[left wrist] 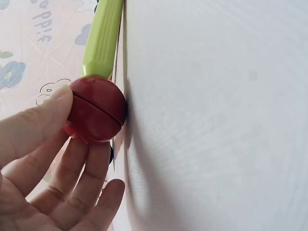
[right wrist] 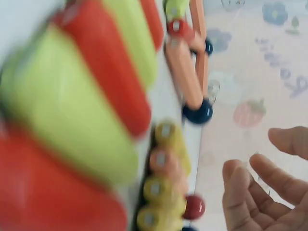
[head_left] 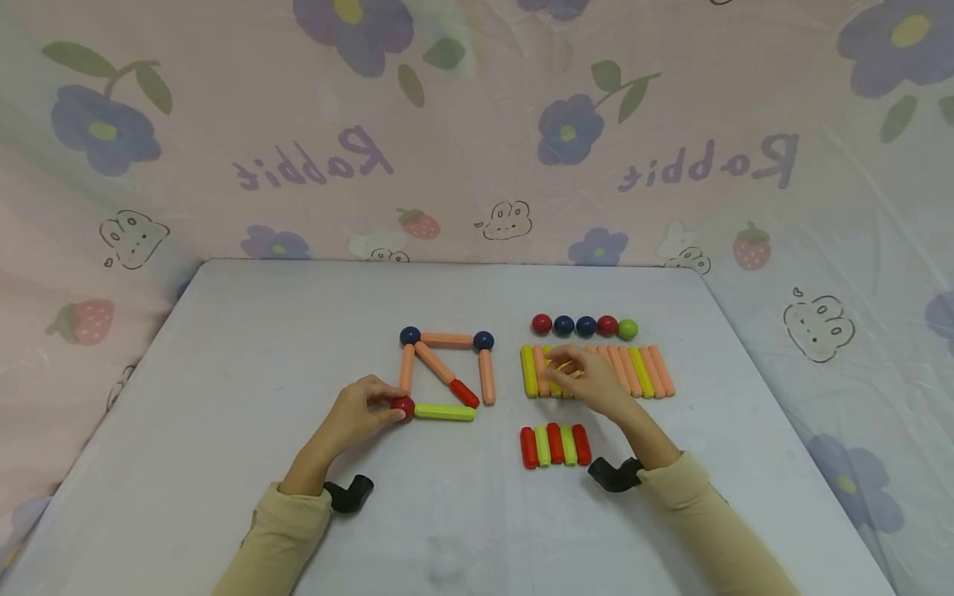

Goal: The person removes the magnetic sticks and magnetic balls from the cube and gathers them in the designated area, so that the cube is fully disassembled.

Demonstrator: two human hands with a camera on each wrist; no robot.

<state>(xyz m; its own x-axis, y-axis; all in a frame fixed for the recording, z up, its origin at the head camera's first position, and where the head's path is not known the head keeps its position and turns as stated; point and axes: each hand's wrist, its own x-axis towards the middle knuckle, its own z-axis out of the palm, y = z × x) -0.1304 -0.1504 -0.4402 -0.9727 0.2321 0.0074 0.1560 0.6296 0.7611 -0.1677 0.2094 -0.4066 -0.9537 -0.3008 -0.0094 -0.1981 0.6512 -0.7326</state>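
My left hand [head_left: 359,412] pinches a red ball [head_left: 403,408] between thumb and fingers at the lower-left corner of a shape built of rods. A yellow-green rod [left wrist: 102,41] meets that ball in the left wrist view. Orange rods [head_left: 447,340] and two dark blue balls [head_left: 484,341] form the shape's top and sides. A diagonal joins an orange rod to a short red rod [head_left: 464,393]. Over a row of orange and yellow rods [head_left: 530,372] hovers my right hand [head_left: 592,385], fingers loosely bent and apart, holding nothing. It hides part of the row.
Red, blue and green balls [head_left: 564,325] line up behind the rod row. Nearer me lie short red and yellow-green rods [head_left: 555,444], large and blurred in the right wrist view. A flowered curtain [head_left: 462,165] stands behind the white table [head_left: 298,331].
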